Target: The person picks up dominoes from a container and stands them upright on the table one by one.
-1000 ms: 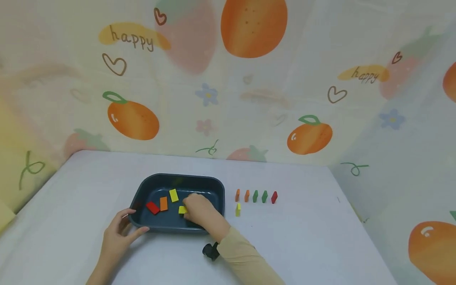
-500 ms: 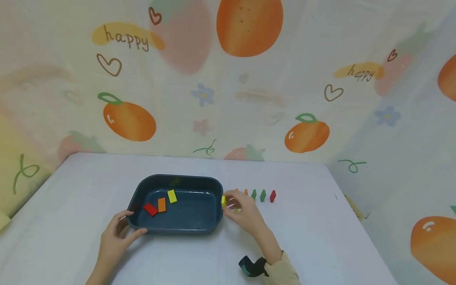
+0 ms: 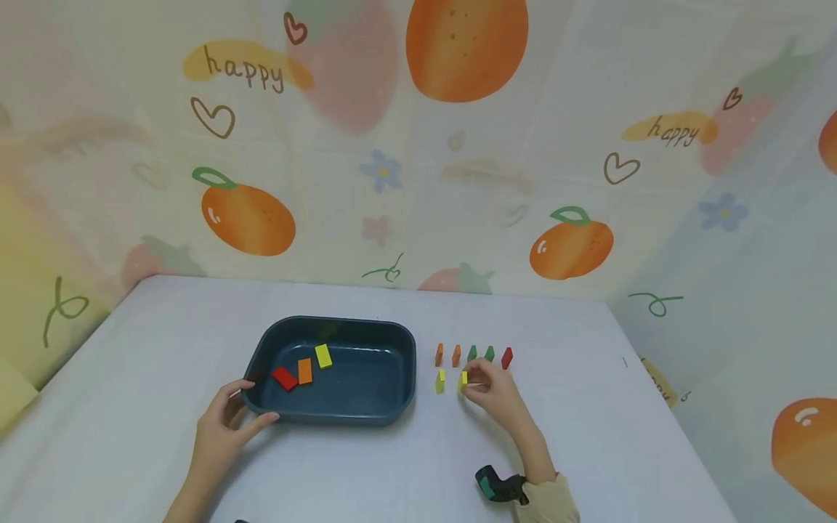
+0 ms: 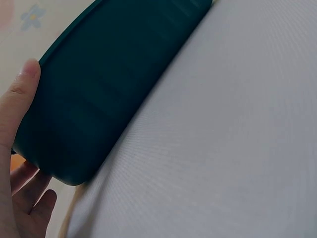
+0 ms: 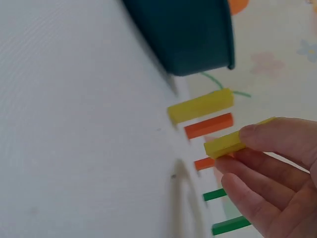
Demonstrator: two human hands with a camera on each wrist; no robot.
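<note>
My right hand (image 3: 500, 396) pinches a yellow block (image 5: 225, 145) upright between thumb and fingers; whether its lower end touches the table I cannot tell. Just left of it in the head view stands another yellow block (image 3: 440, 381). Behind them runs a row of upright blocks: two orange, one of them this orange block (image 3: 439, 355), two green, such as this green block (image 3: 490, 353), and a red block (image 3: 507, 358). My left hand (image 3: 222, 428) grips the near left corner of a dark blue-green tray (image 3: 333, 419), thumb and fingers around its rim.
Lying flat in the tray's left half are a red block (image 3: 285, 378), an orange block (image 3: 304, 371) and a yellow block (image 3: 323, 357). A white cloth covers the table (image 3: 366, 479). A fruit-print curtain (image 3: 327, 218) hangs behind it. A black device (image 3: 500, 485) sits at my right wrist.
My right hand has taken a yellow block out of the tray and carried it right, to beside the other standing yellow block. The left hand has kept its grip on the tray.
</note>
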